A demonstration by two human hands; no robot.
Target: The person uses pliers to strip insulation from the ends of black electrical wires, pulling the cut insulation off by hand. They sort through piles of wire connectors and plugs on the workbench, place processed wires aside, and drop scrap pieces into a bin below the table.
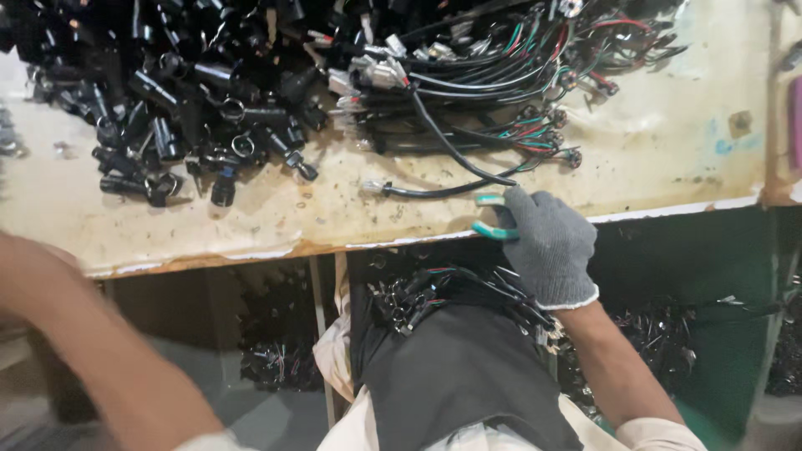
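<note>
We stood at a stained, cream-coloured surface (251, 221) whose worn front edge ran across the view, with dark shelving below it. Nearest to us, a bundle of black wired parts (451, 296) lay on a dark cloth over our lap. Our right forearm rose from the lower right, bare up to a grey knitted glove, and the right hand (547, 246) was curled at the surface's edge, its fingers closed around the teal handles of a small pair of pliers (493, 219). Just beyond the pliers a single black cable (443, 190) with a pale connector lay on the surface. Our left arm crossed the lower left corner, blurred; the left hand (25, 267) was at the frame's edge, and we could not tell whether it was spread or closed. Farther back sat a heap of black cylindrical sockets (192, 108) and a pile of wire harnesses (501, 75) with red and green leads.
</note>
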